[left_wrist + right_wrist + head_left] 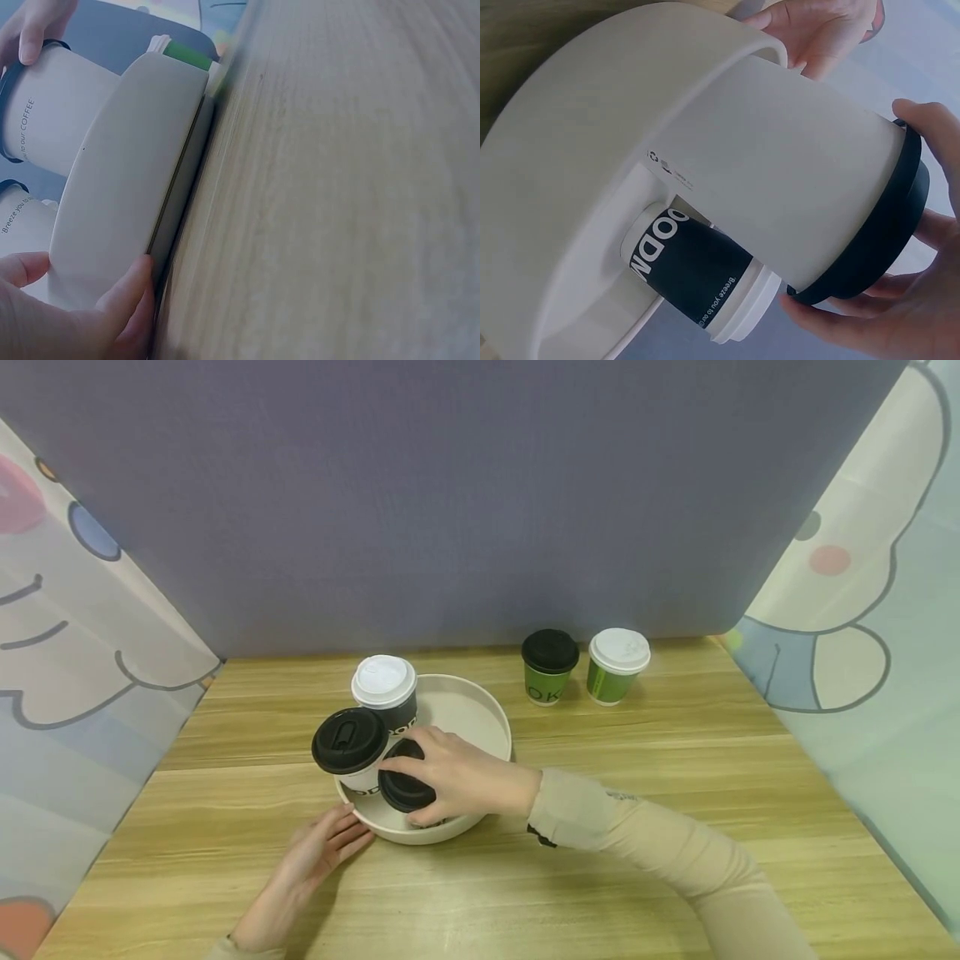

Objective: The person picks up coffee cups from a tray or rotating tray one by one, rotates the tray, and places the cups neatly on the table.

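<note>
My right hand [450, 772] grips a paper coffee cup [780, 165] from above, its fingers and thumb spread round the black lid [877, 240]. This cup stands within the front part of a round cream tray [480, 710]. At the tray's front left, my left hand [318, 847] touches the outer wall, fingers fairly straight; the left wrist view shows the thumb [26, 266] by the rim and a fingertip low on the wall. Beside the gripped cup are a white cup with a black lid [350, 741] and a dark-banded cup with a white lid [384, 682], both in the tray.
Right of the tray, towards the back of the wooden table [637, 860], stand a green cup with a black lid [550, 664] and a green cup with a white lid [617, 664]. A grey panel [480, 510] rises behind the table, with cartoon-printed cloth [847, 568] at the sides.
</note>
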`<state>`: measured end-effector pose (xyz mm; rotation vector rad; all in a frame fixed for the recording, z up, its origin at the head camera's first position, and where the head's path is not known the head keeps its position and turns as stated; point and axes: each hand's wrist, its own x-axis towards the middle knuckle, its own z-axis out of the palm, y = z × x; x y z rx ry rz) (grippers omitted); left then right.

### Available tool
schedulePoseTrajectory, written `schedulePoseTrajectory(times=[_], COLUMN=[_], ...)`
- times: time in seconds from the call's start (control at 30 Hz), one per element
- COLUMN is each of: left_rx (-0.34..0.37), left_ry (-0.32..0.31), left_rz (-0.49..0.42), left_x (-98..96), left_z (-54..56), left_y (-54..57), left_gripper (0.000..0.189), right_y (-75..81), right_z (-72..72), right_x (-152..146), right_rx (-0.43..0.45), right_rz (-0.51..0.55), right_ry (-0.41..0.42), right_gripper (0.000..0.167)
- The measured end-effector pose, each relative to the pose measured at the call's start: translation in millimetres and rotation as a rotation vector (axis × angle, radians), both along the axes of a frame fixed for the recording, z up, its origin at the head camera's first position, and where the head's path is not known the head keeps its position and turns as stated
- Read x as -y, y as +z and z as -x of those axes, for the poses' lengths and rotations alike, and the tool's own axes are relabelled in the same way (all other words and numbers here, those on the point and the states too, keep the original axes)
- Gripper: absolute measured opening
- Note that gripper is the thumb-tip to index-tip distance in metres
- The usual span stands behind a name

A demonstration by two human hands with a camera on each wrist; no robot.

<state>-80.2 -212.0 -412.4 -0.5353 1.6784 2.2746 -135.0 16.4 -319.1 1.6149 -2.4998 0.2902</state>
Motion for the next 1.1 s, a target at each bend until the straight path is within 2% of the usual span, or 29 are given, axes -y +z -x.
schedulePoseTrajectory(times=[0.4, 0.57, 0.9, 1.1], left_rx=[0.008, -0.003, -0.001, -0.006], left_ry=[0.009, 0.011, 0.025, 0.011], left_rz=[-0.008, 0.001, -0.004, -0.005], left_x=[0.3, -0.3, -0.5, -0.2], left_z=[0.5, 0.4, -0.1, -0.5], left_y=[-0.4, -1.2, -1.4, -0.8], left_gripper=[0.036, 0.033, 0.03, 0.035], right_y=[10.6, 16.8, 27.0, 32.0], right_z=[1.2, 3.9, 11.6, 15.3], right_x=[-8, -15, -32, -45], right_rx=[0.066, 0.091, 0.035, 0.073], right_rz=[-0.007, 0.028, 0.104, 0.12], right_ry=[-0.062, -0.101, -0.117, -0.164], right_gripper=[0.064, 0.065, 0.061, 0.061])
